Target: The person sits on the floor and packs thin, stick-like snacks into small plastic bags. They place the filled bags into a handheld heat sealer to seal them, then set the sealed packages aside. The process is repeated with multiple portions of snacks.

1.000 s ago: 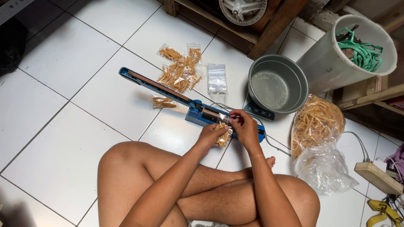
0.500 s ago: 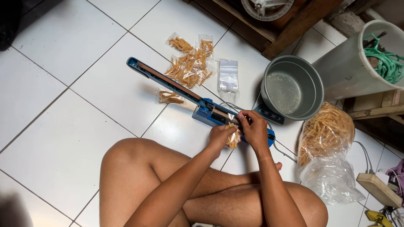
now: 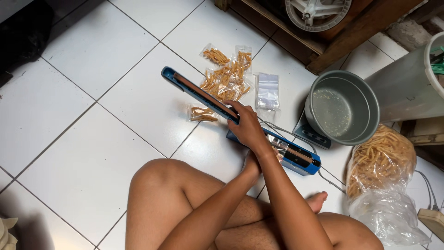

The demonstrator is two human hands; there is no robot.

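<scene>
Four-odd snack bags (image 3: pixel 225 81), one sealer (image 3: pixel 203 96)

A grey pot (image 3: pixel 342 111) sits on a small scale (image 3: pixel 311 134) on the white tile floor (image 3: pixel 92 153). Just below the pot, a big clear bag (image 3: pixel 381 178) holds lots of yellow snack sticks. A pile of small filled packs (image 3: pixel 226 76) lies at the top, with 1 empty clear pack (image 3: pixel 268 90) beside it. A white bucket (image 3: pixel 411 85) stands at the right edge. A wood shelf (image 3: pixel 342 34) holds a white wheel (image 3: pixel 317 11).
</scene>
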